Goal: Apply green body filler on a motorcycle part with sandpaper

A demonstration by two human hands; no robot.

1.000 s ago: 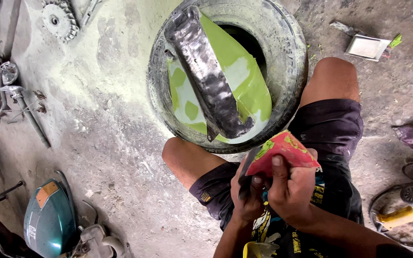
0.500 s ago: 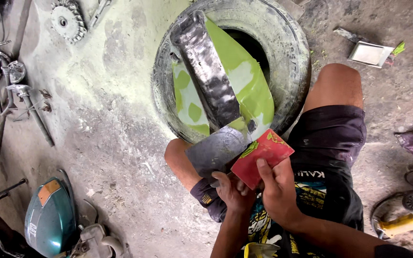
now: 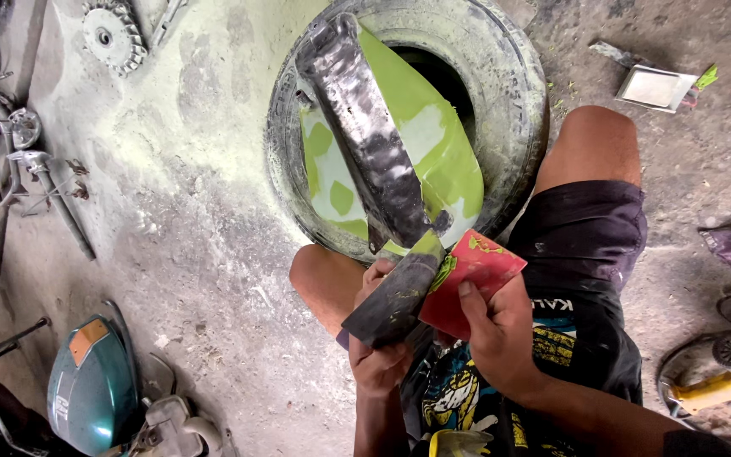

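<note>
- Two tools meet in front of your lap: your left hand (image 3: 380, 360) clenches a dark putty knife (image 3: 395, 292) with green smears on its blade, and your right hand (image 3: 501, 338) pinches a red plastic spreader card (image 3: 467, 279).
- The card's edge touches the knife blade, just below the tyre.
- Beyond them a green, putty-patched fender (image 3: 399, 144) with a dark sanded ridge lies across an old tyre (image 3: 509, 93) on the dusty concrete floor (image 3: 179, 220).

Soft even daylight, floor (image 3: 196, 211) pale and bright; weak shadows; corners darker; wide-angle bending at edges; focus sharp.
</note>
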